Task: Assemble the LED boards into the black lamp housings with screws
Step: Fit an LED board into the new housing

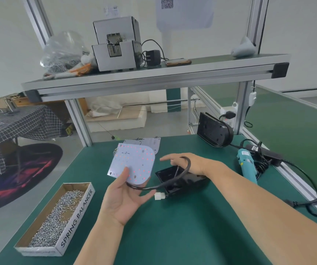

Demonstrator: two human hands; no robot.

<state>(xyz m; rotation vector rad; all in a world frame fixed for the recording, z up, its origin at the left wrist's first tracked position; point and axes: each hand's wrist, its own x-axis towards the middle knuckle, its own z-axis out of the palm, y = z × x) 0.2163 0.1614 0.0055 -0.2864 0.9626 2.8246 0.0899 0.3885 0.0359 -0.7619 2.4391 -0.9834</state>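
Observation:
My left hand [124, 197] holds a white LED board [134, 161] dotted with red points, thumb on its face and fingers beneath, lifted above the green mat. A black cable [174, 180] runs from under the board, loops over my right wrist and ends in a white connector [159, 196]. A black lamp housing [180, 177] lies open side up just right of the board. My right hand [184, 163] rests on the housing's far edge with fingers extended leftward. More LED boards [150, 143] lie flat behind. A box of screws [58, 217] sits at the front left.
A second black housing [214, 131] leans upright at the back right. A teal electric screwdriver [246, 165] and black cables with a power brick [266, 153] lie along the right edge. An upper shelf [153, 75] carries a grey machine and a bag of screws.

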